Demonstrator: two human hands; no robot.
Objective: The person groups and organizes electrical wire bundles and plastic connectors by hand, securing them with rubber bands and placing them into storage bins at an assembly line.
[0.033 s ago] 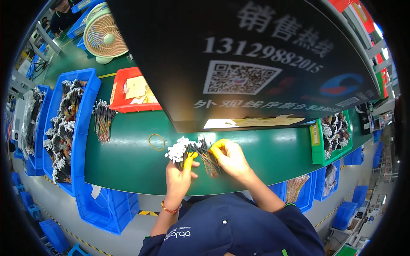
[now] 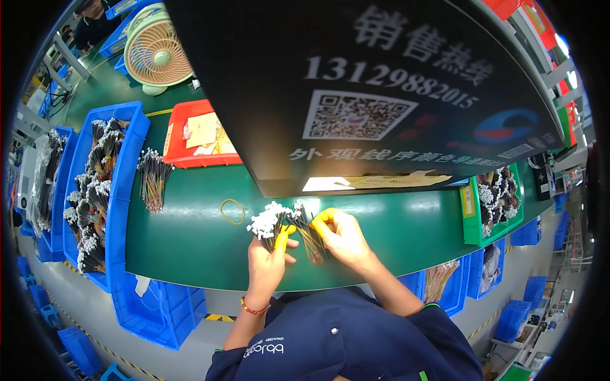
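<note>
My left hand [image 2: 267,257], yellow covers on its thumb and a finger, is closed around a bundle of thin cables with white plug connectors [image 2: 268,219] at the upper end. Just right of it, a smaller group of dark and reddish-brown wires [image 2: 309,244] slants down over the green table, white connectors at its top. My right hand [image 2: 343,235], also with yellow finger covers, pinches at the upper right of this group. A thin dark wire end shows at its fingertips; the rest of the grip is hidden.
A black machine housing [image 2: 267,127] overhangs the green table [image 2: 190,247]. A yellow rubber band [image 2: 232,212] and another cable bundle [image 2: 154,181] lie left. Around stand a red bin [image 2: 175,152], a blue bin [image 2: 121,209], a green bin [image 2: 471,235] and a fan [image 2: 159,57].
</note>
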